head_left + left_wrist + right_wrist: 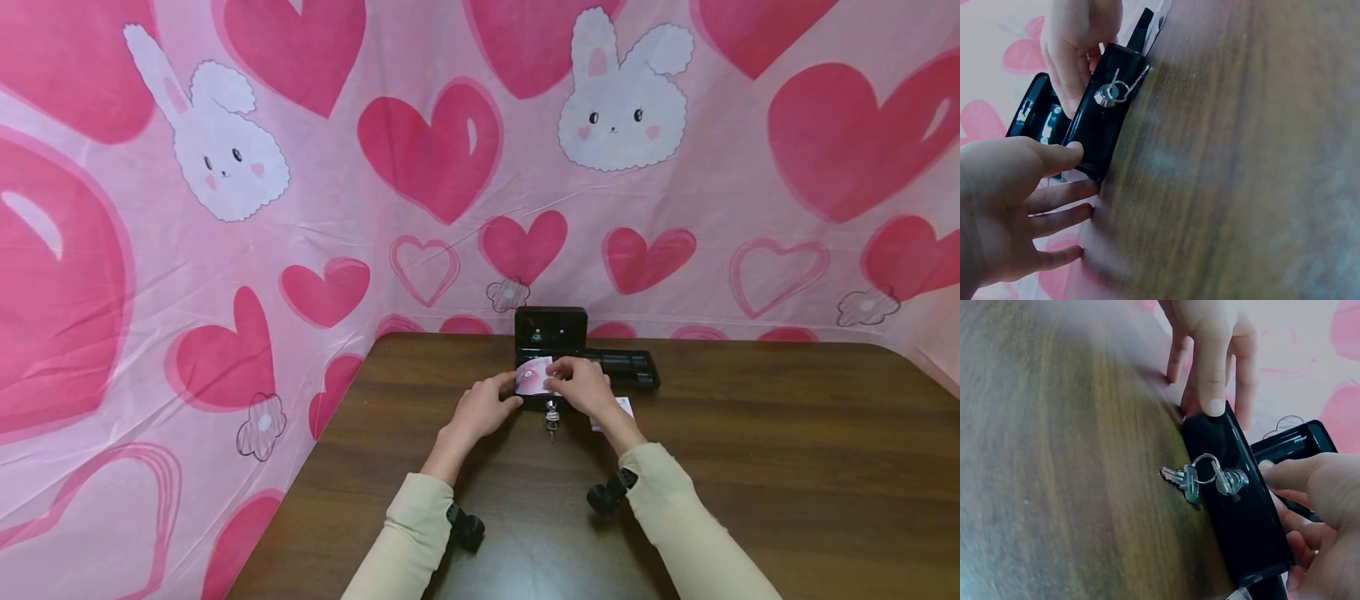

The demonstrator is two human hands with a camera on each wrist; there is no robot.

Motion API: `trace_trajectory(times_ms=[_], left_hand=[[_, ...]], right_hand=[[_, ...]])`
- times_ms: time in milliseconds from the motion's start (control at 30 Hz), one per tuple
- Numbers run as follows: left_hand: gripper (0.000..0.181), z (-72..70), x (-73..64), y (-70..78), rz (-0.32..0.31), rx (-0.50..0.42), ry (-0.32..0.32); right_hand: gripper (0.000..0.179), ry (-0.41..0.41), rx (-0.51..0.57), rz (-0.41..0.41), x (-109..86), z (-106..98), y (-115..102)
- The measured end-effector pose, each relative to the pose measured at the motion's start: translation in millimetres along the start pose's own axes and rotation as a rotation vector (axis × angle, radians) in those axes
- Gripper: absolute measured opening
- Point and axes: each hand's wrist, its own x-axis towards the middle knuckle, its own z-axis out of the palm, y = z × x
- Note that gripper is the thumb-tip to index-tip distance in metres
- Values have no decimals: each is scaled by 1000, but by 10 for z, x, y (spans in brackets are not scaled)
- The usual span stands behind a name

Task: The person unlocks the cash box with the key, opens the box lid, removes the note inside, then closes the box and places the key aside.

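A black cash box [534,403] stands at the table's back with its lid [551,329] raised. Keys [552,421] on a ring hang from its front lock. A pink-and-white banknote [531,377] shows at the box's opening, its right edge between the thumb and fingers of my right hand [585,387]. In the wrist views the note is hidden behind the box front [1244,531]. My left hand [482,408] touches the box's left front corner, thumb on the front edge and fingers extended along the side, some tips on the table.
A black compartment tray [633,367] lies just right of the box. Pale printed paper [625,406] lies on the wooden table [750,467], partly under my right wrist. A pink heart-print cloth [427,183] hangs close behind the table and on its left.
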Motion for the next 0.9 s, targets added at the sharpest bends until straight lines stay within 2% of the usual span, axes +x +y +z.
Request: trace_trajectory(times_ms=[333,533,900], left_hand=[[49,-5,-11,6,13,1,12],[49,-5,-11,14,6,-4,6],[49,-9,-21,28,2,-12,3]], right_hand=[[24,9,30,25,-33,-11,-34],[22,-12,104,47,-44,-32,-27],[24,30,192,47,-74,-53,-13]])
